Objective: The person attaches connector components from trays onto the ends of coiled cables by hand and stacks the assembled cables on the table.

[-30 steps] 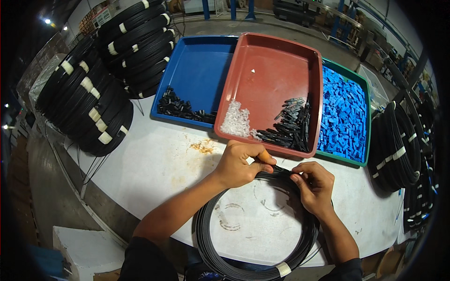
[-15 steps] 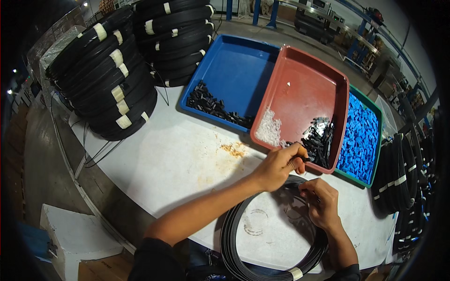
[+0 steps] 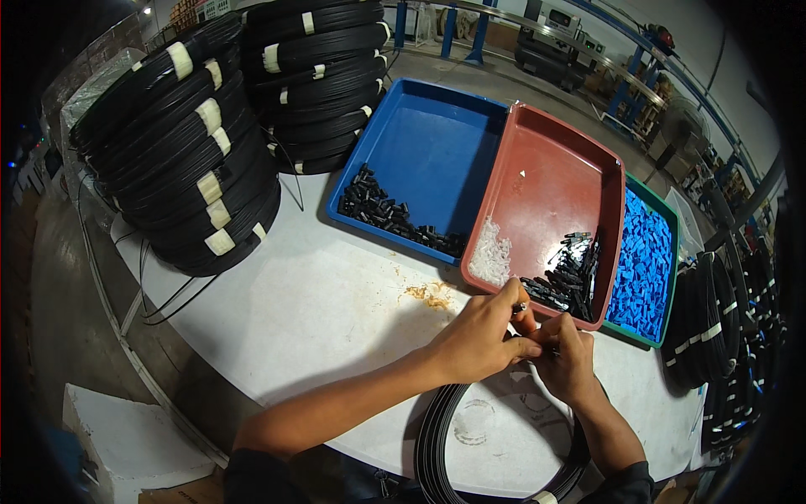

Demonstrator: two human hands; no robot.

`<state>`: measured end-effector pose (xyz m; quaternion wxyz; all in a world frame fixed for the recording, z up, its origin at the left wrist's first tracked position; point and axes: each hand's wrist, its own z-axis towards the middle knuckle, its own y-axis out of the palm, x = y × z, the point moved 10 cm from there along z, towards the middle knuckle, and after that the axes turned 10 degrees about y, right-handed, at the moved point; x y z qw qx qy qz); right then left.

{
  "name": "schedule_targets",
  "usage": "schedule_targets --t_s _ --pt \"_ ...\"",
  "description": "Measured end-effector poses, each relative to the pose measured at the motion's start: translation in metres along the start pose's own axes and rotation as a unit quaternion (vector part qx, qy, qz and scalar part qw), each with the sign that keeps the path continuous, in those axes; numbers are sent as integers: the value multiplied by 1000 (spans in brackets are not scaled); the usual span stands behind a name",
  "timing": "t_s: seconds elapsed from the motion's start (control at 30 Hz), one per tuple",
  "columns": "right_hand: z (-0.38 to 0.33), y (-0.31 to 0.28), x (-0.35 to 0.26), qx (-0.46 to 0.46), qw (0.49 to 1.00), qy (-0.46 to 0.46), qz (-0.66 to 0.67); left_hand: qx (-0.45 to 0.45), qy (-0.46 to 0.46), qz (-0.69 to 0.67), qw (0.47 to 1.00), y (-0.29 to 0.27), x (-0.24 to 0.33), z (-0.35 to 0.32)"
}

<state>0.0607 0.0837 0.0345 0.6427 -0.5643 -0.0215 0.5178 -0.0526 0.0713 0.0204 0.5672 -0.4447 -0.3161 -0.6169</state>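
My left hand [image 3: 483, 340] is closed, with a small black connector-like piece [image 3: 520, 308] poking out between its fingers. Right up against it, my right hand [image 3: 567, 361] is pinched shut, and the fingertips of both hands meet. What the right fingers hold is hidden behind them. Below both hands a coil of black cable [image 3: 435, 437] lies on the white table [image 3: 336, 336], its upper part covered by the hands. Just beyond my fingers is the red tray [image 3: 558, 151], with black pieces [image 3: 571, 273] and small clear pieces [image 3: 489, 256] in its near corners.
A blue tray [image 3: 437, 126] with black pieces [image 3: 374, 202] stands to the left, a green tray [image 3: 669, 286] of blue pieces [image 3: 642, 260] to the right. Tall stacks of taped cable coils [image 3: 172, 151] rise at the left; more coils [image 3: 705, 319] hang at the right.
My left hand has come back from the red tray's near edge with the black piece and met my right hand above the coil. The whole view has shifted slightly.
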Motion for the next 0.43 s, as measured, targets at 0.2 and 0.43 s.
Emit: schedule_targets --t_s 0.2,0.43 --pt "6 2 -7 -24 999 -1 38 35 7 89 995 -41 9 -4" --pt "-4 -3 21 -26 999 13 34 90 6 446 890 -199 -6 22"
